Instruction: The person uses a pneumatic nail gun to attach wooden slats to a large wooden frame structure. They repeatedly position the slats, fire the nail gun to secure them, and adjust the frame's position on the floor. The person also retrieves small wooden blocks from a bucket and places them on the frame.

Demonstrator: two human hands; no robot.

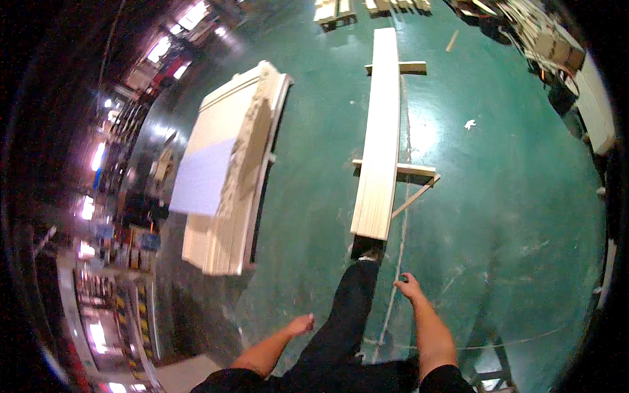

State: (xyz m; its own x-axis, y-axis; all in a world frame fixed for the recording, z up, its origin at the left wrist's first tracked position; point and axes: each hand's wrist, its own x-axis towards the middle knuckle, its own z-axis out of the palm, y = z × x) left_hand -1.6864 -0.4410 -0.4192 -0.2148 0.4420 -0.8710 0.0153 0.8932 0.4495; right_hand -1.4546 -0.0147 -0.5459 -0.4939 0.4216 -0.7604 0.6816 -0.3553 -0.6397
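Observation:
My left hand (301, 325) hangs over the floor at the left of my dark trouser leg (347, 304). It is small and blurred, and its fingers are mostly hidden. My right hand (409, 288) is held out to the right of that leg, thumb and curled fingers apart, with nothing visible held. Just ahead lies a long, narrow stack of pale wooden boards (380, 137), its near end close to my foot. Neither hand touches the stack. It rests across wooden crosspieces, a near one (417, 169) and a far one (413, 67).
A large stack of pale boards (219, 239), partly under a whitish sheet (206, 177), stands at the left. A thin wooden strip (417, 195) slants beside the narrow stack. More wood lies at the far edge, with clutter (550, 52) at far right. White scrap (470, 124) dots the green floor (498, 216).

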